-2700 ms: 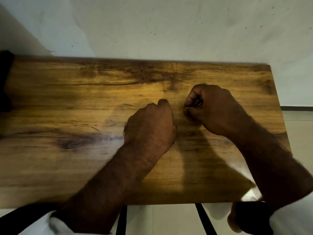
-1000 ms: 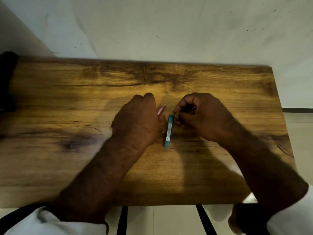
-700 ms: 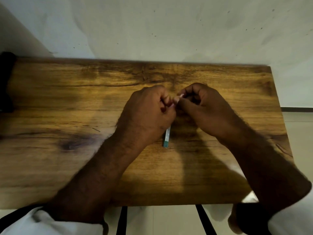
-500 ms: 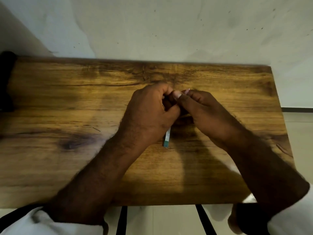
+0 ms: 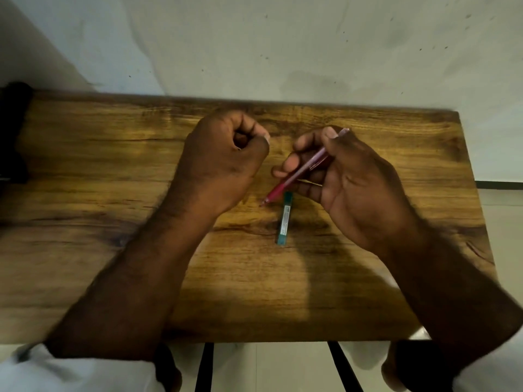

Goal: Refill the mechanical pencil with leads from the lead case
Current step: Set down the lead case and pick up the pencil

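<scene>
Tabletop (image 5: 85, 250): wood, dark knots, set against a pale speckled wall (image 5: 254, 38).
Pencil (image 5: 300, 171): pink-red, slanted, tip down-left just above the wood; grasped in the right hand (image 5: 353, 188), fingers wrapped round its upper barrel.
Lead case (image 5: 284, 219): teal, slim, lying flat lengthwise just beside the pencil tip, touched by neither hand.
Left hand (image 5: 223, 162): grip clenched into a fist above the wood, apart from the pencil; contents, if any, hidden.
White sleeves at both wrists. Dark object (image 5: 12, 131) at far left edge, blurred.
</scene>
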